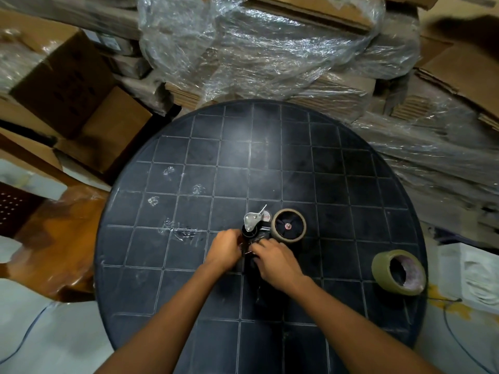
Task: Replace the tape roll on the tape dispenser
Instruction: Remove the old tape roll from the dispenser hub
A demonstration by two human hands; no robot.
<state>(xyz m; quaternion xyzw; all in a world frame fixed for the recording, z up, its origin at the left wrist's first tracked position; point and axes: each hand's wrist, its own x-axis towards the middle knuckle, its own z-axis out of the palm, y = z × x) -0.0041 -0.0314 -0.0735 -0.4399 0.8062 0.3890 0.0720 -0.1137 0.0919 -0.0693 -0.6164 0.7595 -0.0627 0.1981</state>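
Gripping the tape dispenser [252, 233], left hand [225, 248] and right hand [275, 261] close on its frame; spent core [289, 225] mounted, fresh tape roll [397, 271] waiting aside on surface [189, 157].

Bare table [243, 157] beyond dispenser [259, 230] (cartons [67, 85] behind)

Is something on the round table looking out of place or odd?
Yes. The loose tape roll lies tilted at the right rim of the table; it might slip off. Clear crumpled tape scraps are stuck beside the left hand.
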